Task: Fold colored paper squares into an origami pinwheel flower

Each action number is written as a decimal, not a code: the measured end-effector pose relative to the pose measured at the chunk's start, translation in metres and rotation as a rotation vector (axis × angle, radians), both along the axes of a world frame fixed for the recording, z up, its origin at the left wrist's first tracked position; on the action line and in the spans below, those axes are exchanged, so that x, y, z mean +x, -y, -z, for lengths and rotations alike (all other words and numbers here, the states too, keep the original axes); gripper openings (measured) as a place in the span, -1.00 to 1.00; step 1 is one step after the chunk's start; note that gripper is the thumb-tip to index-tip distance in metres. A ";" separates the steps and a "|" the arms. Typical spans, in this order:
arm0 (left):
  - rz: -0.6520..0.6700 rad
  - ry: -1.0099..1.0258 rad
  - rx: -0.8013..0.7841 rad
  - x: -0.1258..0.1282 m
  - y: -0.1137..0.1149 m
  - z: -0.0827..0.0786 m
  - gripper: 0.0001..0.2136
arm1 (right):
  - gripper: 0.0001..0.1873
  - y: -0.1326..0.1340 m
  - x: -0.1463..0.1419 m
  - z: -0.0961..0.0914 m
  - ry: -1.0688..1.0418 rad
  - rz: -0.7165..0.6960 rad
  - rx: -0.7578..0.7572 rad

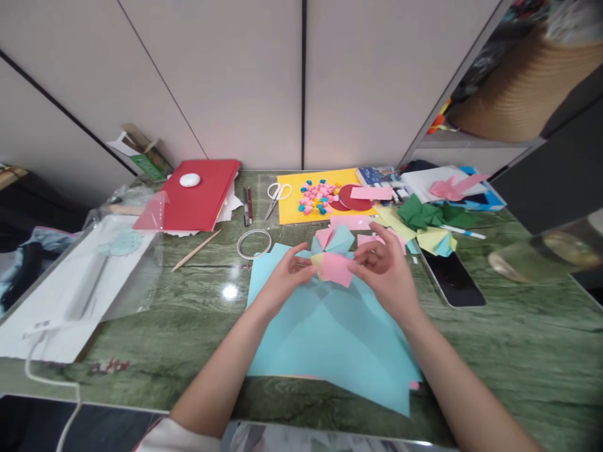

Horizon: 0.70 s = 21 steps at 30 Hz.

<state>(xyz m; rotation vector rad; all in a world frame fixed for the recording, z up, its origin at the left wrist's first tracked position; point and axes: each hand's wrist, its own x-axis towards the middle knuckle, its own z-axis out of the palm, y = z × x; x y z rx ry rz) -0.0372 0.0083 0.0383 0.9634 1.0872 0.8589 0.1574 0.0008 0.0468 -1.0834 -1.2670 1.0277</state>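
Between my two hands is a small piece of paper, pink [335,269] with a yellow part at its left end. My left hand [293,271] pinches the yellow end, and my right hand [384,267] pinches the right edge. Just behind it sits a folded paper piece [340,238] in light blue and pink; whether it is joined to the held paper I cannot tell. Large light blue sheets [325,339] lie on the table under both hands. Pink paper strips [348,222] rest a little beyond my fingers.
Scissors [272,199], a tape roll [254,243] and a wooden stick [195,251] lie left of the sheets. Behind is a yellow sheet [289,210] with coloured paper balls. To the right are green folded paper [419,212], a phone [455,279] and a clear cup [541,254].
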 end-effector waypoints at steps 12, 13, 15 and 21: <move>-0.094 0.650 -0.403 0.025 0.022 -0.004 -0.75 | -0.21 0.024 -0.021 -0.007 0.123 0.079 0.395; -0.136 0.636 -0.354 0.024 0.020 -0.005 -0.73 | -0.21 0.025 -0.022 -0.006 0.122 0.073 0.383; -0.206 0.595 -0.266 0.021 0.018 -0.006 -0.71 | -0.20 0.026 -0.023 -0.005 0.121 0.080 0.326; -0.258 0.505 -0.121 0.021 0.018 -0.010 -0.68 | -0.24 0.023 -0.025 -0.001 0.085 0.105 0.108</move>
